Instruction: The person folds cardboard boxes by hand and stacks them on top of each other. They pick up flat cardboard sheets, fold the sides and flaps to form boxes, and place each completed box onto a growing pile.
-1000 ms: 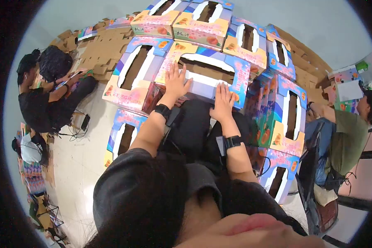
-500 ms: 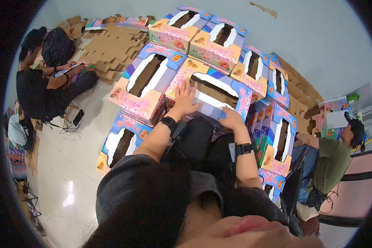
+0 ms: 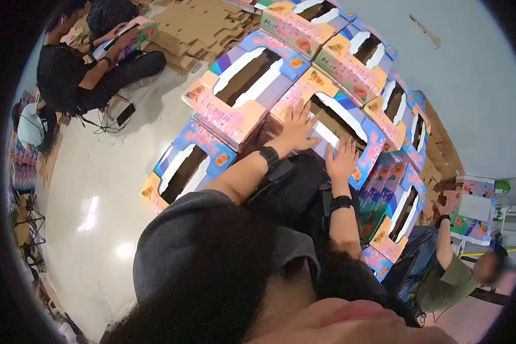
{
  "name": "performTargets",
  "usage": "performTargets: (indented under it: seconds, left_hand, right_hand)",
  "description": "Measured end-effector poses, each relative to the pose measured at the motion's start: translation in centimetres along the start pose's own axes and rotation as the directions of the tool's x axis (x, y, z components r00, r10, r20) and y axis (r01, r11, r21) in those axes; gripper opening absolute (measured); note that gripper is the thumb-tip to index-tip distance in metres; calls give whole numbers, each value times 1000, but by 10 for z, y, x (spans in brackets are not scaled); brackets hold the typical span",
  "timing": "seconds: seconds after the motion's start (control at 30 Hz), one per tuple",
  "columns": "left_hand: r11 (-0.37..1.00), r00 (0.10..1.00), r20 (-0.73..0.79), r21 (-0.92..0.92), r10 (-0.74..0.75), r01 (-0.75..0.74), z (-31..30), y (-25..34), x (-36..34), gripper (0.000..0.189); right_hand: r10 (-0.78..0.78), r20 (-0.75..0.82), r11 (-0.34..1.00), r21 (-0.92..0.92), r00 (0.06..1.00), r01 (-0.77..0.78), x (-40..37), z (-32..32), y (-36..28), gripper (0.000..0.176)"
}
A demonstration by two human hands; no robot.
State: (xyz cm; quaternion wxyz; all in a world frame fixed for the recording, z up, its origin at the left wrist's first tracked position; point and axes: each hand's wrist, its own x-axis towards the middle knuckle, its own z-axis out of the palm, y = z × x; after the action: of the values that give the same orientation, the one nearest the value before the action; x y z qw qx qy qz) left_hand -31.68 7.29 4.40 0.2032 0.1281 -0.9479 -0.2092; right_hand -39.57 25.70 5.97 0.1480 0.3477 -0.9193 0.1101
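Glossy pale floor (image 3: 97, 178) under stacked fruit cartons (image 3: 226, 123)

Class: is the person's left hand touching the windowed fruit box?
Touching. The head view shows the left hand lying flat, fingers spread, on top of the windowed fruit box.

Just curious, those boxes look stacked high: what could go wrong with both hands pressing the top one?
The left hand and right hand lie flat on the top box beside its cut-out window; hard pressing might buckle the card there. That box rests on stacked boxes, so a push could shift the pile.
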Motion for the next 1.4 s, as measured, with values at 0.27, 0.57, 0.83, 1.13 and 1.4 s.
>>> performTargets:
  seconds: [0.27, 0.57, 0.83, 1.13, 1.4]
  left_hand:
    - [999, 994, 105, 45, 14, -18, -4, -2, 6, 90]
    - [559, 995, 56, -829, 81, 2, -82, -23, -36, 66]
    - [850, 604, -623, -489, -497, 195, -174, -124, -110, 86]
    - [371, 374, -181, -760, -910, 534, -139, -182, -144, 132]
    - [-4, 480, 201, -925, -854, 380, -105, -161, -140, 111]
  right_hand:
    - [58, 175, 997, -64, 983, -48, 6, -1, 4, 77]
    - [87, 218, 988, 107, 972, -112, 21, -8, 6, 88]
    - [52, 11, 545, 837, 999, -38, 13, 2, -176, 43]
    - [-196, 875, -77, 437, 443, -896, -42, 2, -225, 87]
    - [-285, 841, -284, 385, 460, -878, -34, 52, -202, 60]
